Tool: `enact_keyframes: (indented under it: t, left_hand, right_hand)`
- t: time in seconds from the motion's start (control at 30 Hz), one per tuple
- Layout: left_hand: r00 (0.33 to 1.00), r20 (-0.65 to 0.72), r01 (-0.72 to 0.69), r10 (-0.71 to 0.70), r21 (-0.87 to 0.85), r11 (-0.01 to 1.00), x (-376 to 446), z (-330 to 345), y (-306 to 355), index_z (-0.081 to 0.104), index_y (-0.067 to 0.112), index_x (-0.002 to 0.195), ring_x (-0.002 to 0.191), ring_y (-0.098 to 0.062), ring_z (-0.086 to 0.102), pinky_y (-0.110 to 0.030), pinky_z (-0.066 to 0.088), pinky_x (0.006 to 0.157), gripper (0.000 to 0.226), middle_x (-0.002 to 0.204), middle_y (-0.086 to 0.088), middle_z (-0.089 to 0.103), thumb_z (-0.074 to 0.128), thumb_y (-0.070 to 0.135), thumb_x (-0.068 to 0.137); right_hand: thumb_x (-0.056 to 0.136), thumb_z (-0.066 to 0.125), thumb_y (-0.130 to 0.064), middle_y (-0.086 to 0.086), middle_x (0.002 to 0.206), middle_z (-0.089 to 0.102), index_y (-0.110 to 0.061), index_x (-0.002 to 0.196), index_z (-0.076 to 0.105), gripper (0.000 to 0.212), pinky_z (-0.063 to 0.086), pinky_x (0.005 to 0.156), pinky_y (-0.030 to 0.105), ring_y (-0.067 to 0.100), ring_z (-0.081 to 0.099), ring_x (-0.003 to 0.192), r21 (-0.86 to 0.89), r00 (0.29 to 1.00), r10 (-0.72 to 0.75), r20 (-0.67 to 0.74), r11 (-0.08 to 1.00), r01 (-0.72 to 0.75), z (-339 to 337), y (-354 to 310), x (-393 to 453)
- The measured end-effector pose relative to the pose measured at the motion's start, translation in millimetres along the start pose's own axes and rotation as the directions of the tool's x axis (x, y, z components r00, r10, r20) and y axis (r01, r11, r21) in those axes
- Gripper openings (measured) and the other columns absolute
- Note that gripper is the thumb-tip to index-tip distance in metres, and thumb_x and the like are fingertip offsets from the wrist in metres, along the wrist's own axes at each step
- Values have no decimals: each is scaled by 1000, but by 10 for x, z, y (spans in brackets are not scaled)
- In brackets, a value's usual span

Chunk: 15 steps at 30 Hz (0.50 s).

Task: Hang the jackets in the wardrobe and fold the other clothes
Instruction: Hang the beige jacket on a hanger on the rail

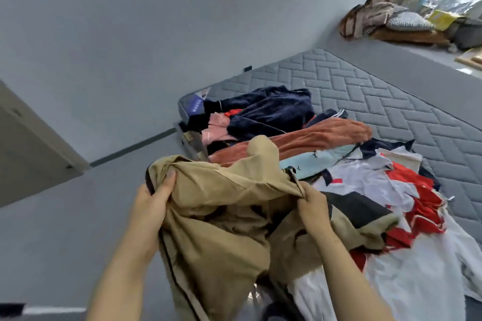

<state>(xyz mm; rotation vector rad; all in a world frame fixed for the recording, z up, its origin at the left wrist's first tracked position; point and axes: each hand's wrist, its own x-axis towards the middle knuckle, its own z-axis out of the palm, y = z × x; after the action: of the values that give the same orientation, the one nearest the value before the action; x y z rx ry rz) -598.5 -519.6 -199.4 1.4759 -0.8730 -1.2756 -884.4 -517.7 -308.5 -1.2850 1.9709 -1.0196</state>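
A tan jacket (224, 206) with dark trim hangs bunched between my two hands above the near corner of the bed. My left hand (154, 200) grips its left edge, thumb on top. My right hand (314, 203) pinches the fabric near a dark-edged collar or seam. Behind it a heap of clothes lies on the grey quilted mattress (365, 86): a navy velvet garment (271, 109), a rust-orange piece (313, 138), a pink one (216, 125), a pale blue one (307, 161) and a white, red and black jacket (386, 190).
A grey wall (130, 34) rises behind the bed. A pale door or cabinet panel (26, 148) stands at the left over grey floor (65, 242). Cushions and bedding (407, 10) are piled at the far right corner.
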Motion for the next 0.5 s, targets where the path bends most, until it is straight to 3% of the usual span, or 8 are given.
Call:
enact_keyframes:
  t: [0.03,0.1,0.17,0.23,0.27,0.33,0.4,0.5]
  left_hand:
    - [998,-67,5,-7,-26,1000,-11,-252,16,69,31,92,79,-9,72,-32,51,68,40,86,13,75,63,61,65]
    - [982,-186,3,-16,-69,998,-104,-840,47,68,31,95,84,-18,72,-34,52,70,42,92,5,76,64,63,68]
    - [967,-256,8,-6,7,1000,-234,-1333,42,64,28,111,98,-22,67,-37,53,79,65,106,0,72,70,69,61]
    - [959,-278,-1,48,166,986,-460,-1748,-14,61,33,118,101,-12,66,-33,53,83,84,108,9,71,81,70,46]
    - [953,-293,-6,76,234,972,-599,-1889,-50,62,37,114,97,-3,66,-26,51,80,78,104,15,72,86,64,44]
    - [903,-411,-17,125,255,967,-850,-2124,-162,67,41,97,86,8,65,-19,47,75,57,93,26,71,87,56,46]
    - [809,-582,-16,86,125,992,-1076,-2305,-237,71,37,86,81,1,68,-23,50,71,47,83,23,73,83,56,45]
    - [667,-741,-79,-71,-165,983,-1417,-2568,-273,76,26,83,75,-16,74,-25,56,58,45,82,5,76,84,53,49]
  right_hand:
    - [74,41,16,-13,70,60,-21,79,60,43,39,60,14,0,52,67,17,997,-53,52,999,52,107,-168,-98]
    - [74,43,15,-10,67,58,-18,76,59,37,38,62,25,2,50,65,71,977,-135,165,990,125,404,-541,-289]
    - [76,48,11,-3,75,64,-13,82,63,29,43,70,34,13,57,75,101,945,-201,259,978,180,670,-872,-415]
    - [78,55,5,3,78,69,-7,83,66,17,46,71,36,23,60,78,117,910,-263,322,964,237,933,-1203,-504]
    - [80,58,1,0,73,69,-10,80,67,14,47,67,33,20,61,75,154,886,-293,360,955,253,1042,-1353,-532]
    - [82,64,-7,-11,67,70,-27,72,68,22,45,58,15,-1,61,67,260,802,-342,490,935,241,1229,-1665,-612]
    - [75,74,-20,-18,80,73,-35,81,72,16,46,67,10,-6,65,77,323,604,-380,701,924,206,1406,-1918,-661]
    - [68,84,-43,-3,111,72,-30,110,69,47,52,86,25,14,67,105,306,70,-316,946,944,120,1676,-2220,-767]
